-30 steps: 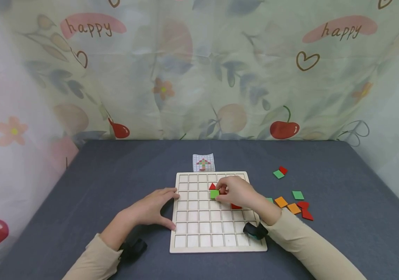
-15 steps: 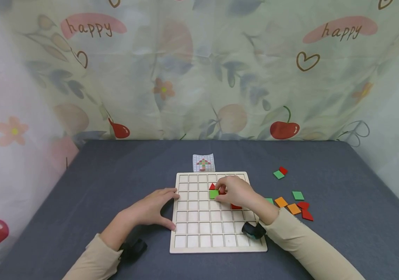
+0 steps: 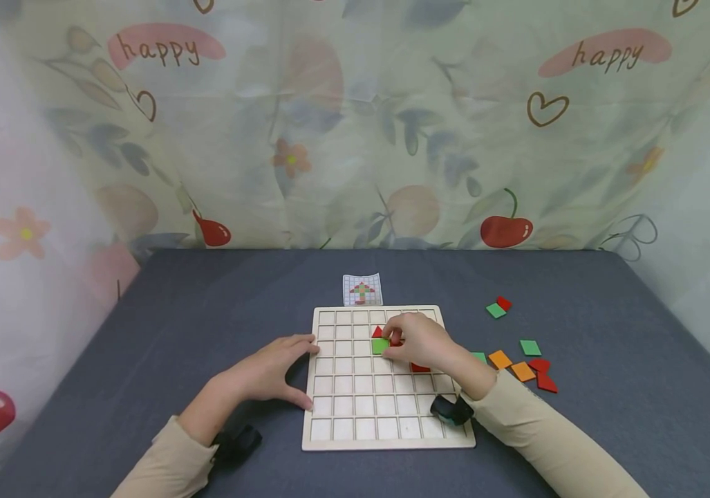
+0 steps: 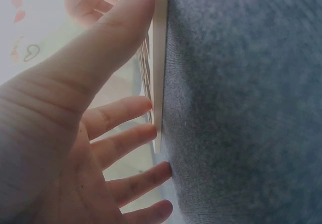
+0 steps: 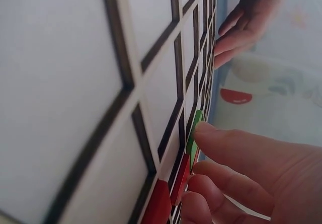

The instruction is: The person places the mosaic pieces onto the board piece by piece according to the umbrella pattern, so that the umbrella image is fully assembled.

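Note:
A pale wooden grid board (image 3: 332, 443) lies on the table. My left hand (image 3: 270, 370) rests at its left edge, fingers spread and thumb apart; in the left wrist view, the thumb and fingertips touch the board's edge (image 4: 158, 83). Over the upper middle of the grid, my right hand (image 3: 419, 339) pinches a green square tile (image 3: 380, 346) by its right side between thumb and curled fingers. That tile lies in or right at a grid cell. Just above it is a red triangle tile (image 3: 377, 333). Another red tile (image 3: 419, 368) shows below the right hand, partly hidden.
Behind the board lies a small pattern card (image 3: 363, 290) with an arrow-like figure. Right of the board are loose orange tiles (image 3: 500, 360), red tiles (image 3: 546, 382) and green tiles (image 3: 529, 348). A patterned cloth (image 3: 355, 138) hangs behind the table.
The green tile has shifted slightly left between the first frame and the later ones, with the right hand moving along a little. The left hand has stayed at the board's edge.

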`<state>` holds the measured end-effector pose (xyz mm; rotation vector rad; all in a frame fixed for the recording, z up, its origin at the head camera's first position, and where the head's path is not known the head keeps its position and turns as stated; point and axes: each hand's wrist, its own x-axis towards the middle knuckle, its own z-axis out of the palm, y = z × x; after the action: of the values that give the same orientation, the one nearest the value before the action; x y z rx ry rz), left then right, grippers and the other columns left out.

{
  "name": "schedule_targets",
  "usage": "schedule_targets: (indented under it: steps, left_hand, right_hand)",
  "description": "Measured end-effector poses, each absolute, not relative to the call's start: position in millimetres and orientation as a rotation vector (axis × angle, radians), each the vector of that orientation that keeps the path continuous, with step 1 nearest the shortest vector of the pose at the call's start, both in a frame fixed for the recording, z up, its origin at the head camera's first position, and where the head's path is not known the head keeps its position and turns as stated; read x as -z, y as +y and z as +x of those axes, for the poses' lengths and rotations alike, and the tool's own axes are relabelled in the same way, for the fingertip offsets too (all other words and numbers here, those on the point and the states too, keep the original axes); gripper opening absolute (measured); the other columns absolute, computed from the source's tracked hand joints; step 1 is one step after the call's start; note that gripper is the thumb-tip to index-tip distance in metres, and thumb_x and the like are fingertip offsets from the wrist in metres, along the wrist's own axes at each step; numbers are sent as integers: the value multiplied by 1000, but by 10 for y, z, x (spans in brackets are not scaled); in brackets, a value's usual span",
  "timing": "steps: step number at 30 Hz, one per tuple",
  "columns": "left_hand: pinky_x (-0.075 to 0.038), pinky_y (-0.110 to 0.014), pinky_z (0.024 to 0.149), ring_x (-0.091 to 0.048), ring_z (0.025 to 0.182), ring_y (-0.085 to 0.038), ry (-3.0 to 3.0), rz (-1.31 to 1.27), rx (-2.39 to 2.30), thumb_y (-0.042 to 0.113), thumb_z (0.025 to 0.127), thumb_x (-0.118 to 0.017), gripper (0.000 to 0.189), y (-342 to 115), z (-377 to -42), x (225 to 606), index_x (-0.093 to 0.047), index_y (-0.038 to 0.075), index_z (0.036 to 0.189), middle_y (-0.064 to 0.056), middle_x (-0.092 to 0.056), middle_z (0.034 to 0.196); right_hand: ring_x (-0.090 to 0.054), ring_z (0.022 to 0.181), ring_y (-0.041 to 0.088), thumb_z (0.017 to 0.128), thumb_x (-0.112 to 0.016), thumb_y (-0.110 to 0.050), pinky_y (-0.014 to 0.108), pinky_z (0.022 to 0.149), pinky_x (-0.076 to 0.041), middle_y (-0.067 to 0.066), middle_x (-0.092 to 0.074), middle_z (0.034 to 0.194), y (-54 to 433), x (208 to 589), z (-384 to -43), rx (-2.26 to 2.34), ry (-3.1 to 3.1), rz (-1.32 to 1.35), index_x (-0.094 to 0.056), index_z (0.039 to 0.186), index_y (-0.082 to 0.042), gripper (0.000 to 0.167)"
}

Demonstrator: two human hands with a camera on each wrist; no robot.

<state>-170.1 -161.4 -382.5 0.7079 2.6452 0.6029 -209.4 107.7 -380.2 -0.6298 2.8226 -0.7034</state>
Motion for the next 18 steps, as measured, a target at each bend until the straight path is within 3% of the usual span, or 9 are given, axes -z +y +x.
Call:
schedule_targets:
  steps: [10,18]
  left_hand:
    - [-30,-52,109,-33,136,-36,2646,706,-596,49,66,-79,87,-1617,-1707,3834,-45,6,135,-16,-36,148]
    - [-31,-52,109,-34,136,-35,2649,719,-586,50,66,-79,88,-1625,-1714,3847,-46,6,135,-16,-37,147]
  right_hand:
    - [-52,66,12,80,-73,-19,24,55,-42,3,-63,80,1330,3704,-2137,810,2776,-553,-67,101,-7,25]
    - [-54,64,13,81,-71,-18,26,58,-45,6,-63,80,1802,3622,-2201,883,2800,-571,-65,104,0,29]
